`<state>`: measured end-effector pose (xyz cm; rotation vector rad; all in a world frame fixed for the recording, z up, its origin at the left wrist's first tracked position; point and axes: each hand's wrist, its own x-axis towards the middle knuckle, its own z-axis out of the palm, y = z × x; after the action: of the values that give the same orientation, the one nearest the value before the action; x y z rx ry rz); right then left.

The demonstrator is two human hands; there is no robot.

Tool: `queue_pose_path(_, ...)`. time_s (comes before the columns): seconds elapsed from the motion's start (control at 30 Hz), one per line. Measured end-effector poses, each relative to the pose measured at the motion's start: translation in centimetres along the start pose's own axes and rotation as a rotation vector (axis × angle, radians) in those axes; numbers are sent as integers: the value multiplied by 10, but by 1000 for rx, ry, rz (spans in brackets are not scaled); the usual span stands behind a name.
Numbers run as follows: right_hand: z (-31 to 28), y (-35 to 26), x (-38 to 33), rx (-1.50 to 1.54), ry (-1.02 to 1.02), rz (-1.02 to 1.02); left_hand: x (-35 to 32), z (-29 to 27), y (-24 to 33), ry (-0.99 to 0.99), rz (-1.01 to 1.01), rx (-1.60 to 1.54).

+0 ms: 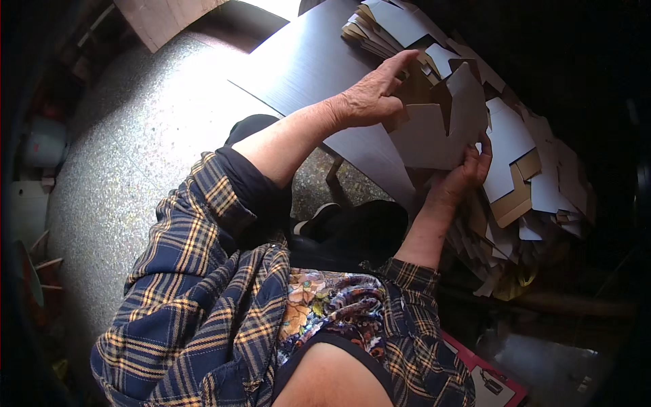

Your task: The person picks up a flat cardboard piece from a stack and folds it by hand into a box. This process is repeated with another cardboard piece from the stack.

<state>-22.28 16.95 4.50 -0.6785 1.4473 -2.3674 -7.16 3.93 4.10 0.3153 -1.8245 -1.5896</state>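
Note:
A partly folded cardboard carton [434,139], white outside and brown inside, is held tilted above the table's right part. At its left side is my left hand [373,93]. The index finger stretches along the far edge, the thumb bends against a brown flap, and the other fingers are mostly hidden. My right hand [468,171] grips the carton's near right corner, fingertips curled over the white panel. Cut flaps stand up between the two hands, with the brown inner side facing up.
A grey table [291,57] lies under the work. Flat cartons [386,30] are stacked at its far end, and a large heap of cartons [508,142] fills the right side. Speckled floor [135,129] spreads to the left. A pink-edged board [488,376] is at lower right.

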Motion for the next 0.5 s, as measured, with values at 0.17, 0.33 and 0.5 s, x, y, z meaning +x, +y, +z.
queue_pose_path(0.17, -9, 4, 3, -22, -39, 3, 11, 3, -15, -40, 285, 283)
queue_pose_path(0.33, -16, 3, 4, -21, -81, 28, 9, 7, -11, -111, 298, 338)
queue_pose_path(0.5, -13, 1, -3, -88, -93, 43, -1, 16, -6, -169, 284, 431)
